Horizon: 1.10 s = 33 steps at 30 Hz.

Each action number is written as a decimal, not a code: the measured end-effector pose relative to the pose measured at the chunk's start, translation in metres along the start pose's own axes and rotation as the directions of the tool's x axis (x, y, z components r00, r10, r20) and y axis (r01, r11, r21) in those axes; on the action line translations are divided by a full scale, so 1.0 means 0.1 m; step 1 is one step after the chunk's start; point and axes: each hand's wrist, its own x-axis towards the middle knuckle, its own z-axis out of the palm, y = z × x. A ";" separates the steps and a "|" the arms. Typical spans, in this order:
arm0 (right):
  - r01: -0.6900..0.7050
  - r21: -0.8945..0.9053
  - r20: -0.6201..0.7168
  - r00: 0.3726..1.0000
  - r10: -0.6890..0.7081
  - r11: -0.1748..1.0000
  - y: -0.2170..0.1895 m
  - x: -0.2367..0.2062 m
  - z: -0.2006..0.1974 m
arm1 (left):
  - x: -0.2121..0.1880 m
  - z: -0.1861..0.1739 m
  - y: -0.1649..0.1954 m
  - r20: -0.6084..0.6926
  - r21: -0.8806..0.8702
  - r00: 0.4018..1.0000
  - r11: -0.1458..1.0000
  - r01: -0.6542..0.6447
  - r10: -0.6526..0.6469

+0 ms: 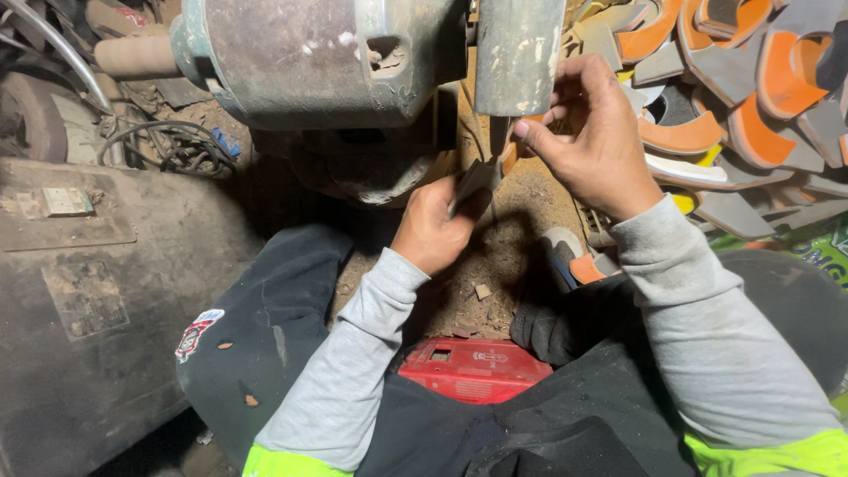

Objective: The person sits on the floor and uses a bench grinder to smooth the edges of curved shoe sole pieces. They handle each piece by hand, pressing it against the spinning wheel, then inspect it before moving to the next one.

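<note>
Here, the fingers of the left hand (pixel 435 231) pinch the lower end of a thin grey sole piece (pixel 475 180) at the centre of the frame, while the right hand (pixel 594 132), just right of centre, closes its thumb and fingertips narrowly on the piece's upper edge, beneath the grinder's guard (pixel 519 55). Both hands thus hold the same piece; its top seems to meet the wheel, though the contact itself is hidden in shadow. Above, across the upper centre, sits the grinder's motor housing (pixel 322 57). At upper right lies a heap of orange-and-grey cut soles (pixel 742 79). Below the hands, brown grinding dust (pixel 495 265) covers the floor between the person's dark-trousered knees, with a red plastic box (pixel 473 369) at lower centre. Judged risk: the fingertips sit very near the wheel, so a slip or a snatch of the thin piece could draw them in; a loose grey sleeve (pixel 698 300) could likewise catch.
</note>
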 end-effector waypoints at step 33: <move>-0.281 0.175 0.166 0.953 0.253 0.944 0.38 -0.30 0.04 | -0.20 -0.18 0.35 0.004 0.719 0.968 0.672 -0.178 0.252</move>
